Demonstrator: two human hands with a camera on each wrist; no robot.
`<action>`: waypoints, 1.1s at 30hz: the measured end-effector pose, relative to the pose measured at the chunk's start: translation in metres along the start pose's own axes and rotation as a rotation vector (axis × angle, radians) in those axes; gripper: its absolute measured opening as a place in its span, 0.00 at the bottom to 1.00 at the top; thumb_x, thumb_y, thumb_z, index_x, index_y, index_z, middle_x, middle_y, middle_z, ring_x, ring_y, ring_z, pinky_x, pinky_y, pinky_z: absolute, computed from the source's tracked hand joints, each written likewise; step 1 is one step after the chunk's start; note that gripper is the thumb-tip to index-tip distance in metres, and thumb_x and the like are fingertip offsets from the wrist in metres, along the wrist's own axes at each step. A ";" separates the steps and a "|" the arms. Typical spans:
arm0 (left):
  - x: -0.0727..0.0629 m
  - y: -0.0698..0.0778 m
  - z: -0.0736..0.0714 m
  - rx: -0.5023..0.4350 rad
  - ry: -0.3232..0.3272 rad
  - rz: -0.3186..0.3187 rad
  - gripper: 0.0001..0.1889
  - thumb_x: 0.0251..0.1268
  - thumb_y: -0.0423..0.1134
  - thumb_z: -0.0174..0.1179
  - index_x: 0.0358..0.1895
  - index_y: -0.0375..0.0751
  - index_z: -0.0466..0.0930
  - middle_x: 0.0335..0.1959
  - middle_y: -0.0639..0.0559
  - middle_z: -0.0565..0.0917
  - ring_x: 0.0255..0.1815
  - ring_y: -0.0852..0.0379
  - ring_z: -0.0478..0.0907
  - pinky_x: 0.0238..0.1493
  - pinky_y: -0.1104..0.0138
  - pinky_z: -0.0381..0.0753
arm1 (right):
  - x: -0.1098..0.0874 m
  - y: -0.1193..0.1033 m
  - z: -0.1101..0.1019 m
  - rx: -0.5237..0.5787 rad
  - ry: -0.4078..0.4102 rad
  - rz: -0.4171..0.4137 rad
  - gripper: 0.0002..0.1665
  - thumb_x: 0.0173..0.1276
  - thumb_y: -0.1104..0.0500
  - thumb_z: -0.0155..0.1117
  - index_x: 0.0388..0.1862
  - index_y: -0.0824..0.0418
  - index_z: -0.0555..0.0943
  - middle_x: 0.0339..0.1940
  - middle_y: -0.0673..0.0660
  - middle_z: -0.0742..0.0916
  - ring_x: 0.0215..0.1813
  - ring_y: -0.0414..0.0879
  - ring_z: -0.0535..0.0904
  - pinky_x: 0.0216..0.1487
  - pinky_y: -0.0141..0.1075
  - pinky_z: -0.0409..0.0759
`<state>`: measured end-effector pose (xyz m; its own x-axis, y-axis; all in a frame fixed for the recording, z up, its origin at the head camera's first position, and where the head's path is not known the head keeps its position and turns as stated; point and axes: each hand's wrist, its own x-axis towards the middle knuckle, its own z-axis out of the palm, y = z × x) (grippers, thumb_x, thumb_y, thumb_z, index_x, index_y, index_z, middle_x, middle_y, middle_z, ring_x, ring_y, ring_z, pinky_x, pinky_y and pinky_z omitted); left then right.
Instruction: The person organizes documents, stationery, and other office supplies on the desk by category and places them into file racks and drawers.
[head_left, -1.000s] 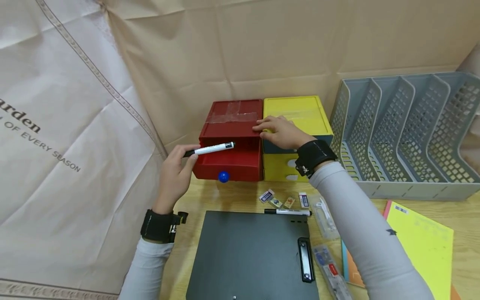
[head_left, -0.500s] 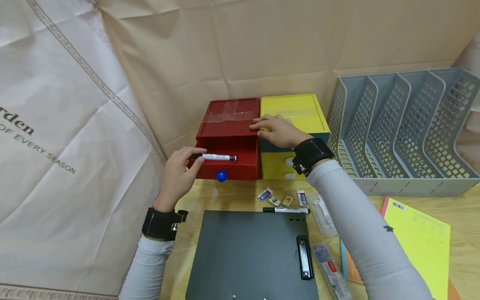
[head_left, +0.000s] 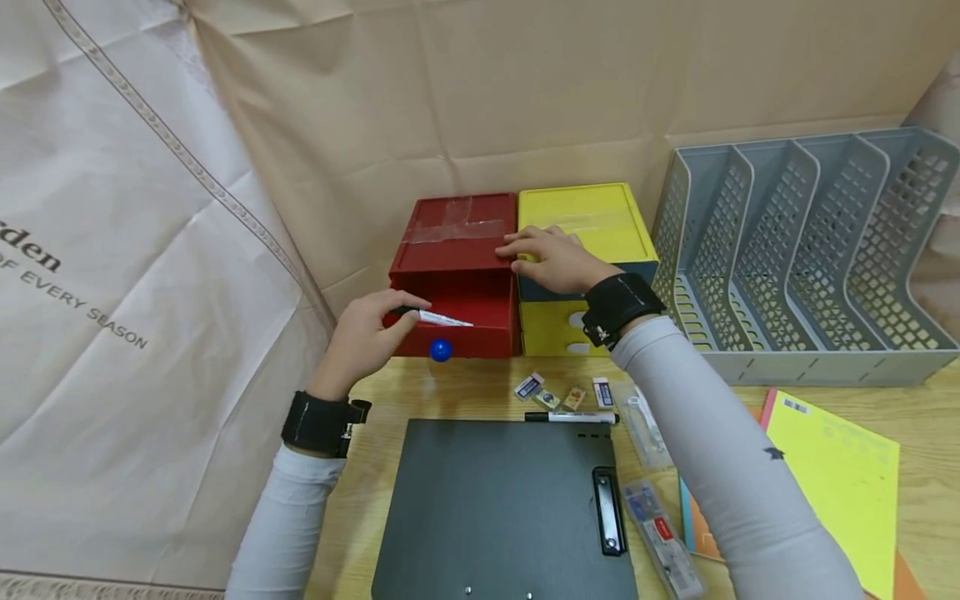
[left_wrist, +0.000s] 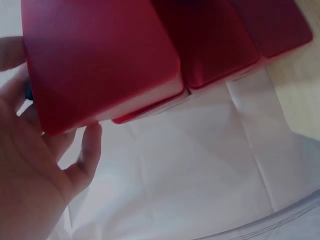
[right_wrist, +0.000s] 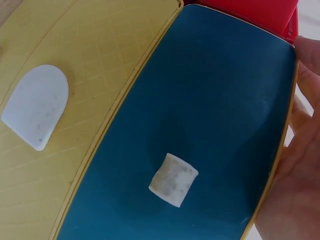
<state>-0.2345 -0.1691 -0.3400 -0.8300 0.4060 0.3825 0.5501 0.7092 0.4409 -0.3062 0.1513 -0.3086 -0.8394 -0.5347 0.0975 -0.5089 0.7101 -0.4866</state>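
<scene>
My left hand (head_left: 363, 337) pinches a white marker (head_left: 444, 318) by its black-capped end. The marker's other end points right and slightly down, inside the pulled-out red drawer (head_left: 487, 343), which has a blue knob (head_left: 441, 350). In the left wrist view, the hand (left_wrist: 30, 175) is at the drawer's side and mostly hides the marker. My right hand (head_left: 558, 260) rests on top where the red box (head_left: 453, 250) meets the yellow box (head_left: 592, 204). From the right wrist, a dark blue drawer front (right_wrist: 200, 90) shows, with the right hand (right_wrist: 295, 170) along its edge.
A black clipboard (head_left: 502, 508) lies in front, with a second marker (head_left: 573, 417) along its far edge. Several erasers (head_left: 528, 385), a clear case (head_left: 647, 433) and a pencil-lead box (head_left: 663, 537) lie nearby. To the right are a grey file rack (head_left: 817, 367) and a yellow notebook (head_left: 840, 492).
My left hand has moved right and lowered the marker from above the red drawer to inside it, its free end tipping down. The right hand stays on the boxes.
</scene>
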 end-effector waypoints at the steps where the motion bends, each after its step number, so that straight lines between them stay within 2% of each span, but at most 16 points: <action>1: 0.003 -0.001 -0.001 0.010 -0.027 0.006 0.12 0.76 0.42 0.57 0.54 0.51 0.87 0.50 0.51 0.89 0.36 0.52 0.79 0.39 0.57 0.77 | 0.000 0.000 0.000 0.000 -0.001 -0.001 0.25 0.79 0.53 0.55 0.73 0.52 0.75 0.78 0.56 0.69 0.71 0.59 0.62 0.67 0.58 0.56; 2: 0.005 -0.001 -0.002 0.017 -0.054 0.010 0.12 0.76 0.42 0.58 0.54 0.50 0.87 0.47 0.51 0.89 0.30 0.53 0.76 0.35 0.59 0.76 | -0.001 0.000 -0.001 -0.003 -0.003 -0.002 0.25 0.79 0.53 0.55 0.73 0.52 0.75 0.78 0.56 0.69 0.71 0.59 0.62 0.67 0.58 0.56; 4: 0.010 -0.002 -0.005 0.030 -0.102 0.009 0.12 0.76 0.42 0.58 0.54 0.51 0.87 0.35 0.52 0.88 0.21 0.54 0.68 0.29 0.61 0.71 | -0.002 0.000 -0.002 -0.006 -0.004 -0.002 0.26 0.79 0.53 0.55 0.73 0.52 0.75 0.79 0.56 0.69 0.71 0.60 0.62 0.68 0.59 0.56; 6: 0.014 -0.003 -0.008 0.038 -0.145 0.003 0.12 0.76 0.43 0.58 0.54 0.52 0.87 0.25 0.52 0.82 0.16 0.54 0.60 0.24 0.62 0.65 | -0.002 0.000 -0.002 -0.013 -0.003 0.002 0.26 0.79 0.53 0.55 0.73 0.52 0.74 0.79 0.56 0.69 0.71 0.60 0.61 0.68 0.59 0.56; 7: 0.016 -0.003 -0.009 0.038 -0.163 0.000 0.12 0.77 0.43 0.58 0.54 0.53 0.87 0.23 0.52 0.81 0.15 0.55 0.59 0.23 0.63 0.65 | -0.003 0.000 -0.002 -0.017 -0.002 0.005 0.26 0.79 0.53 0.55 0.73 0.52 0.74 0.78 0.56 0.69 0.72 0.60 0.61 0.68 0.59 0.56; 9: 0.019 -0.002 -0.011 0.024 -0.195 -0.017 0.12 0.77 0.43 0.57 0.54 0.52 0.87 0.25 0.51 0.81 0.17 0.55 0.61 0.25 0.63 0.65 | -0.003 0.000 -0.002 -0.021 0.002 0.009 0.26 0.79 0.53 0.55 0.73 0.52 0.75 0.78 0.56 0.69 0.72 0.60 0.61 0.69 0.60 0.55; 14: 0.018 -0.002 -0.012 0.015 -0.222 -0.050 0.11 0.77 0.42 0.57 0.53 0.49 0.88 0.38 0.51 0.89 0.23 0.54 0.68 0.29 0.61 0.69 | -0.001 0.000 0.000 -0.026 0.004 0.000 0.26 0.79 0.52 0.56 0.74 0.51 0.74 0.78 0.57 0.69 0.73 0.61 0.61 0.70 0.60 0.55; 27: 0.015 -0.004 -0.011 0.039 -0.181 -0.008 0.11 0.77 0.42 0.56 0.51 0.49 0.87 0.36 0.52 0.88 0.28 0.55 0.74 0.31 0.61 0.73 | 0.000 0.001 0.002 -0.013 -0.003 0.000 0.26 0.79 0.52 0.55 0.74 0.50 0.74 0.79 0.56 0.68 0.73 0.61 0.60 0.69 0.60 0.55; 33: 0.021 -0.002 -0.011 0.082 -0.208 -0.006 0.11 0.76 0.42 0.57 0.51 0.48 0.88 0.36 0.53 0.88 0.27 0.55 0.73 0.32 0.63 0.74 | 0.001 0.002 0.000 -0.020 -0.009 0.001 0.26 0.80 0.52 0.55 0.74 0.50 0.74 0.79 0.56 0.68 0.72 0.61 0.60 0.67 0.58 0.56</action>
<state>-0.2521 -0.1677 -0.3238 -0.8389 0.5059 0.2009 0.5431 0.7529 0.3719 -0.3079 0.1520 -0.3098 -0.8383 -0.5380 0.0887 -0.5115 0.7197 -0.4695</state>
